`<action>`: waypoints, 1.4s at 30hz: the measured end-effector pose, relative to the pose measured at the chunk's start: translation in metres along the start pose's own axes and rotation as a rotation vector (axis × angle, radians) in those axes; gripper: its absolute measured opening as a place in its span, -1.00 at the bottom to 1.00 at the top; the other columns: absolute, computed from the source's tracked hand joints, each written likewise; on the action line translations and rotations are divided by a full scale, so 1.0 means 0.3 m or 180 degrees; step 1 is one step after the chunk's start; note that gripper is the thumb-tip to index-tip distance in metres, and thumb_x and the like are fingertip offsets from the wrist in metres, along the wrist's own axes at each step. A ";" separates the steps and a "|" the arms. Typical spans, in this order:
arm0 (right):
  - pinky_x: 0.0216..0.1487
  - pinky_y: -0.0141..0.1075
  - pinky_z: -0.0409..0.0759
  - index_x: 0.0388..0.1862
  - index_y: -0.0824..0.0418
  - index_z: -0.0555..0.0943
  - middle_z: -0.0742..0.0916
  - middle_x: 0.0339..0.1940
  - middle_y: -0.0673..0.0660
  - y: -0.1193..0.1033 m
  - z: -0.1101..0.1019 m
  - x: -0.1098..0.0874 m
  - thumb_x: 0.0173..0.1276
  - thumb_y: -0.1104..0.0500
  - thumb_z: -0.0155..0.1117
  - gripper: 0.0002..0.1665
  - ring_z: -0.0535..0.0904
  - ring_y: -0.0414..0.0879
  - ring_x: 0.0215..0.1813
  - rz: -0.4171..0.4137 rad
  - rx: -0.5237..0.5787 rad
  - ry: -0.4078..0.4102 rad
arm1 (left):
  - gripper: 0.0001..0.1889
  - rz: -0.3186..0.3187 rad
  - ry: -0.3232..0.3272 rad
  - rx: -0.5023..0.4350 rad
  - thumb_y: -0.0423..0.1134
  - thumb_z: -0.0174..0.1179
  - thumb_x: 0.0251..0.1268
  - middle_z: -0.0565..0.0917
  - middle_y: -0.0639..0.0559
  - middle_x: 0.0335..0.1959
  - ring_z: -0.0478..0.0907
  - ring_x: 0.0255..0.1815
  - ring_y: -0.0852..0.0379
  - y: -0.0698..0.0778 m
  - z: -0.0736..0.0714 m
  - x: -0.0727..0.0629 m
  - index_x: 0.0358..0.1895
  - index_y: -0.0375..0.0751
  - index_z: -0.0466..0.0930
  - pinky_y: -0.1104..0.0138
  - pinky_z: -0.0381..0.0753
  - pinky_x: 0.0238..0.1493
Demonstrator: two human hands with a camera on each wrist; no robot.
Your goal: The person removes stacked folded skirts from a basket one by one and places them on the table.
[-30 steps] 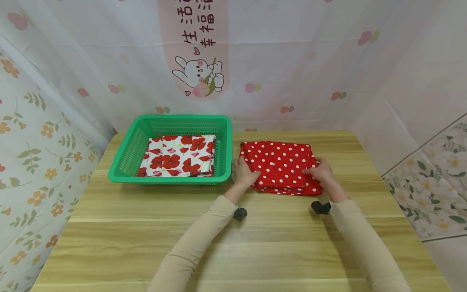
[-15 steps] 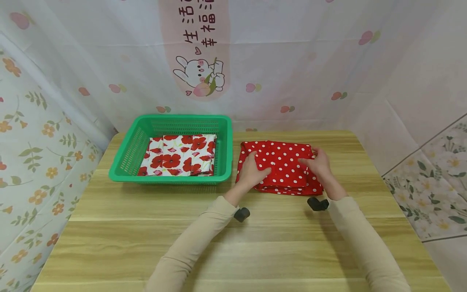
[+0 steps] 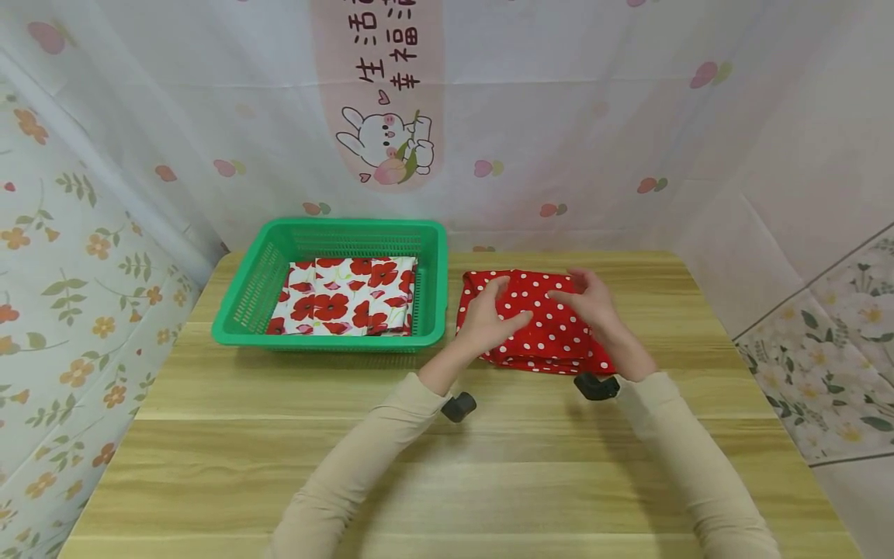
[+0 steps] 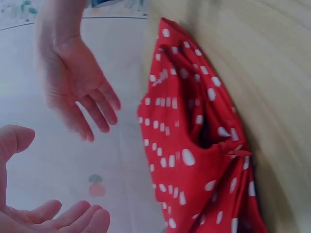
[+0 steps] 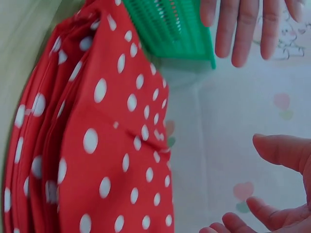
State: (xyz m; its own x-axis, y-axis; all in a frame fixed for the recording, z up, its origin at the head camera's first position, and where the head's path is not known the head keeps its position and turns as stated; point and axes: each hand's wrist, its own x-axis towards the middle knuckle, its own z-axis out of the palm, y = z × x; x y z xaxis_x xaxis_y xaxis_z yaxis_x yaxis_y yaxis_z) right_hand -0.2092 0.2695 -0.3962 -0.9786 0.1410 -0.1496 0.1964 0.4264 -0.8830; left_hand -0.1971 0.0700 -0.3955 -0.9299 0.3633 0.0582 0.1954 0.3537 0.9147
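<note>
A folded red cloth with white polka dots (image 3: 545, 330) lies on the wooden table, its stacked layers visible from the side in the right wrist view. Over its left part hovers my left hand (image 3: 485, 322), fingers spread and thumb apart. My right hand (image 3: 602, 314) is held above its right part, also with fingers extended. Both wrist views show a gap between the hands and the cloth (image 4: 170, 126). Neither hand holds anything. In the left wrist view, the right hand (image 4: 80, 77) has straight fingers pointing down.
Left of the cloth stands a green plastic basket (image 3: 223, 314) with folded white fabric printed with red poppies (image 3: 342, 299) inside. A printed curtain (image 3: 559, 140) hangs behind the wooden table (image 3: 517, 481).
Both hands have come off the cloth's side edges, lifting and moving inward toward each other above it. The cloth stays in place.
</note>
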 end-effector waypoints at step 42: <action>0.23 -0.01 0.38 0.37 0.26 0.23 0.38 0.26 0.27 -0.258 0.315 -0.023 0.27 0.26 0.23 -0.29 0.28 0.17 0.31 -0.0458 0.0465 -0.0770 | -0.34 -0.0465 0.1027 -0.0272 -0.25 0.18 0.26 0.29 -0.25 0.32 0.22 0.33 -0.11 -0.169 -0.450 -0.099 0.37 -0.34 0.13 0.06 0.25 0.30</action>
State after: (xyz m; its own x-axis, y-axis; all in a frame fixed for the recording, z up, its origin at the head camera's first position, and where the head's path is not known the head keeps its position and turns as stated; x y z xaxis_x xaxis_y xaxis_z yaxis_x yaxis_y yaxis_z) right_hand -0.2234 0.1512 -0.3689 -0.9853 -0.1354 -0.1046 0.0613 0.2913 -0.9547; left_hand -0.2214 -0.0750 -0.3897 -0.9992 0.0188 0.0350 0.0391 0.3035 0.9520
